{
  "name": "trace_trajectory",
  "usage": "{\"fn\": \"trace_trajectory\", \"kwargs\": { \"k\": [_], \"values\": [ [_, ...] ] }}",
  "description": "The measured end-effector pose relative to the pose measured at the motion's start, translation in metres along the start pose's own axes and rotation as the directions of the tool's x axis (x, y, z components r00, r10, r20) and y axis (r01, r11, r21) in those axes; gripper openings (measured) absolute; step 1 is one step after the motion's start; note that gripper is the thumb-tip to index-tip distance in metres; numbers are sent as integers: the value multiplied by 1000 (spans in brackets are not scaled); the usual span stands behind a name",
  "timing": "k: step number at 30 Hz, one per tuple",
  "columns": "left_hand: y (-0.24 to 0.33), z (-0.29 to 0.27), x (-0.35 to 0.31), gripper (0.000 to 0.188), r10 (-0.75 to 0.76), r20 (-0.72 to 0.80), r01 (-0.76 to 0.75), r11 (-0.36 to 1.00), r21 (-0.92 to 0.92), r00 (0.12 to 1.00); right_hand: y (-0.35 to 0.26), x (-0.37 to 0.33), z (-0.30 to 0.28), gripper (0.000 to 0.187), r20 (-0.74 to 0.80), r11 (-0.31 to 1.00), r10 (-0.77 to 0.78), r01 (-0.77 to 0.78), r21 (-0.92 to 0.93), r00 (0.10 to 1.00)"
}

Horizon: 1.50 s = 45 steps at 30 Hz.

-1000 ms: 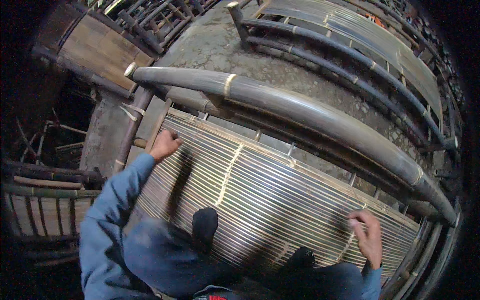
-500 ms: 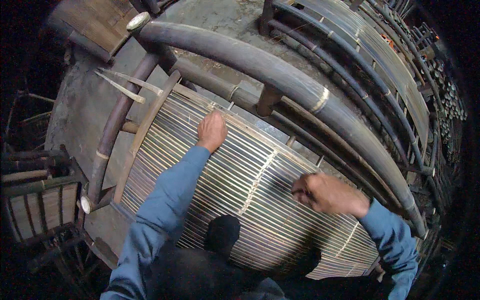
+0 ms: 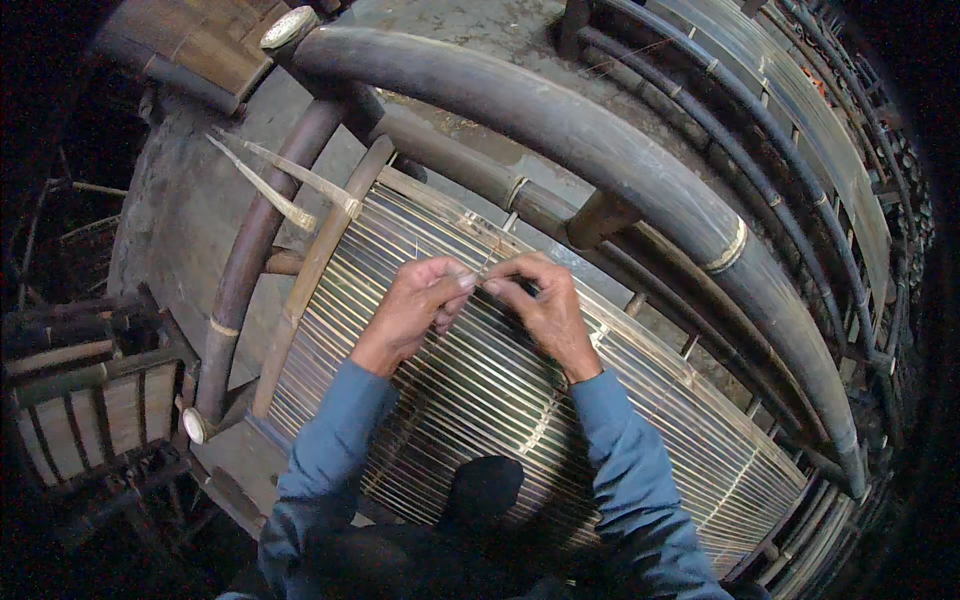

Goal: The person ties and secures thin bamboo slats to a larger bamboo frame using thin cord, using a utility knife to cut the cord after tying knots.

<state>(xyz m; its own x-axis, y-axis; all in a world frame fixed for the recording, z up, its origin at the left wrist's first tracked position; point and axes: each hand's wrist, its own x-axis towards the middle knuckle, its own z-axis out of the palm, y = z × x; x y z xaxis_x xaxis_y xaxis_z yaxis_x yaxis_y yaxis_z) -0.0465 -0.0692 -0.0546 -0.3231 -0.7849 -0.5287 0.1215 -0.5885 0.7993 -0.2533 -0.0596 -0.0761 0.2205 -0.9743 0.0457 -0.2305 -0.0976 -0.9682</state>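
Note:
My left hand (image 3: 415, 305) and my right hand (image 3: 543, 305) meet over the far part of a bamboo slat panel (image 3: 450, 380). The fingertips of both are pinched together and almost touch. Whatever they hold between them is thin and too small to make out. Beneath the hands, narrow dark and pale slats run side by side. A pale stitched binding line (image 3: 540, 425) crosses the slats to the right of my hands. A flat wooden strip (image 3: 640, 338) borders the panel's far side, just beyond my fingers.
A thick bamboo rail (image 3: 520, 105) arches beyond the panel. Two pale pointed strips (image 3: 265, 185) stick out at the left by a bamboo post (image 3: 245, 250). Another bamboo frame (image 3: 700, 80) stands at the upper right, and a slatted bamboo piece (image 3: 100, 405) at the left.
My right hand has moved left and come up against my left hand. My left hand has turned and drawn slightly nearer. The view has shifted a little.

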Motion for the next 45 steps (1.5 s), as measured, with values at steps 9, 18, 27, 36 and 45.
{"fn": "trace_trajectory", "kwargs": {
  "k": [9, 18, 27, 36, 45],
  "values": [
    [27, 4, 134, 29, 622, 100, -344, 285, 895, 777, 72, -1, -14, 21, -617, 855, 466, -502, 129, 634],
    [26, -35, 168, 26, 310, 189, -289, 323, 901, 932, 72, 12, -13, 28, -761, 694, 469, -720, 4, 448],
    [20, -26, 169, 33, 191, 202, -216, 51, 975, 961, 53, 20, -1, 27, -729, 532, 379, -779, -333, 570],
    [3, -27, 209, 41, -197, 149, -181, -158, 971, 969, 41, 77, 22, 20, -394, 525, 296, -493, -694, 870],
    [-10, -43, 236, 38, -324, 280, -315, -59, 947, 904, 46, 95, 35, 32, -397, 568, 401, -564, -599, 825]
  ]
}}
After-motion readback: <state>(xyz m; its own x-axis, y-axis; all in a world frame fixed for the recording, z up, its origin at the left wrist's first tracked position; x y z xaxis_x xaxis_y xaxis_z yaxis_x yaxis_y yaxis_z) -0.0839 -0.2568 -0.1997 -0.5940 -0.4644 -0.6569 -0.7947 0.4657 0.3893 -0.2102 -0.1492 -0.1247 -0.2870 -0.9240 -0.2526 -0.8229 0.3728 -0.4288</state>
